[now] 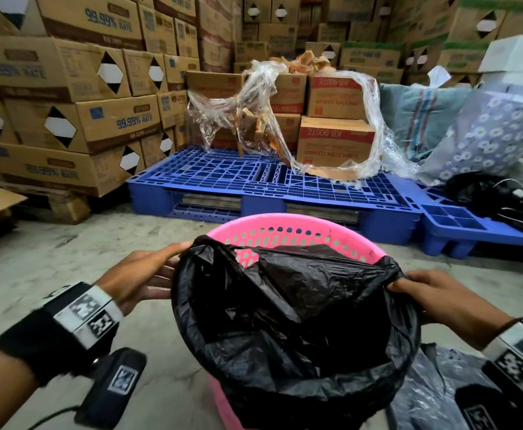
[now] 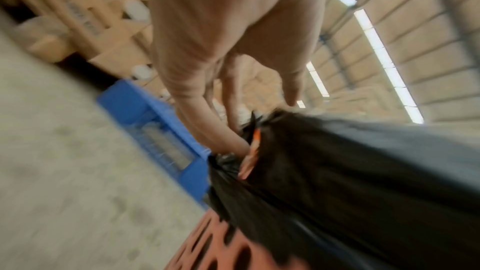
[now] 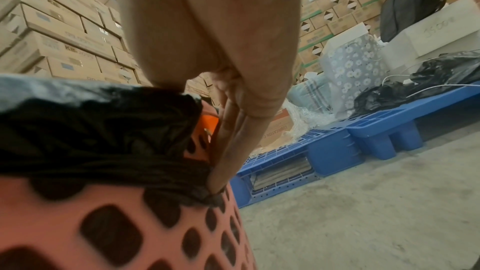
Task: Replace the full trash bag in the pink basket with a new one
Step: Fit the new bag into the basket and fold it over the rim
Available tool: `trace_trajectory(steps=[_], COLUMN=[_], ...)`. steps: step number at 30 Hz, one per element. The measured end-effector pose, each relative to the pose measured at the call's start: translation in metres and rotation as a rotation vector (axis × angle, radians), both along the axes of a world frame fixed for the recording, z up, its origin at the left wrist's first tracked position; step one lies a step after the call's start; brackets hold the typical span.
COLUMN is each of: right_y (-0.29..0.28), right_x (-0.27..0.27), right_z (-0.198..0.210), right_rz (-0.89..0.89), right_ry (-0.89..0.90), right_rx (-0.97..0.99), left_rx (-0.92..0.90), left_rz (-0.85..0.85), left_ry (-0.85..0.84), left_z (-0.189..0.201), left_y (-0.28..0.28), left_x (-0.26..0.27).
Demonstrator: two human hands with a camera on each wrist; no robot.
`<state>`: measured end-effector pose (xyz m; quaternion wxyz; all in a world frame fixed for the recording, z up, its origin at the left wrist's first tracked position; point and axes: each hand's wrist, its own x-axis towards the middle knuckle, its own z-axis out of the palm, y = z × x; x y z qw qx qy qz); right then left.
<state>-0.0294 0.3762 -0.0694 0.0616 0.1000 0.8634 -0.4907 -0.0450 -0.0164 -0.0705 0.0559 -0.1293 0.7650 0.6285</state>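
A pink perforated basket (image 1: 285,220) stands on the concrete floor in front of me. A black trash bag (image 1: 300,305) hangs inside it, its mouth folded over the near rim and both sides; the far rim is bare. My left hand (image 1: 148,274) pinches the bag's edge at the left rim, thumb on top and fingers beneath. My right hand (image 1: 440,296) grips the bag's edge at the right rim. In the left wrist view the left hand (image 2: 207,48) reaches down to the bag (image 2: 363,182). In the right wrist view the right hand (image 3: 233,110) pulls the bag (image 3: 91,130) down over the basket (image 3: 64,223).
A blue pallet (image 1: 254,181) with cartons and loose plastic wrap lies just behind the basket. Stacked cartons (image 1: 67,88) wall the left. A floral bag (image 1: 496,135) and a black bag (image 1: 477,193) sit at the right. A dark plastic bag (image 1: 434,383) lies beside the basket.
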Motion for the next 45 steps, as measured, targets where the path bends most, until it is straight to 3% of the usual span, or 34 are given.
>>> trace_trajectory(steps=[2,6,13,14,16,17,18,20,22,26,30,35,36,38,41,43,45], right_y=[0.000,-0.003,-0.014,-0.017,-0.025,-0.023,-0.020,-0.007,-0.001,-0.009,-0.015,-0.050,-0.060,-0.067,-0.052,-0.037,-0.026], right_x=[0.006,0.036,0.101,0.105,0.108,0.104,0.098,0.077,0.058,0.037,0.049,0.080,0.085,0.083,0.059,0.049,0.046], right_z=[0.001,0.007,0.009,0.011,0.019,0.022,0.024,0.025,0.029,0.029,0.026,0.025,0.027,0.032,0.037,0.043,0.041], right_rz=[0.011,0.066,0.327,0.374,0.417,0.416,0.413,0.409,0.507,0.729,0.761,0.817,0.821,0.815,0.847,0.822,0.846], right_ry=[-0.010,-0.062,-0.260,-0.278,-0.265,-0.211,-0.115,0.213,0.411,0.471,0.579,0.645,0.628,0.592,0.597,0.514,0.542], right_rx=[-0.014,-0.109,-0.304,-0.287,-0.190,-0.118,-0.023,0.254,0.494,0.834,0.892,0.597,0.521,0.443,0.663,0.816,0.843], left_rx=[-0.097,-0.140,-0.216,-0.322,-0.745,-0.907,-0.954,-0.860,-0.780,-0.948,-1.124,-1.646,-1.651,-1.492,-1.156,-1.084,-1.063], left_rz=[0.016,-0.237,-0.207,-0.205,-0.200,-0.194,-0.213,-0.372,-0.653,-1.012,-1.128,-0.986,-0.909,-0.753,-0.702,-0.712,-0.677], left_ry=[0.068,-0.046,0.061,0.081,0.176,0.283,0.412,0.615,0.566,0.456,0.528,0.308,0.324,0.489,0.631,0.578,0.562], left_z=[0.008,0.011,0.017,0.020,0.029,0.035,0.040,0.051,0.053,0.031,0.033,0.056,0.060,0.060,0.049,0.038,0.028], left_y=[-0.003,0.002,-0.012,-0.016,-0.022,-0.021,-0.017,0.004,0.029,0.048,0.028,-0.018,-0.018,-0.006,0.028,0.048,0.056], left_x=[0.031,0.079,0.027,0.015,0.002,0.001,0.008,0.034,0.067,0.087,0.073,0.034,0.031,0.034,0.063,0.081,0.087])
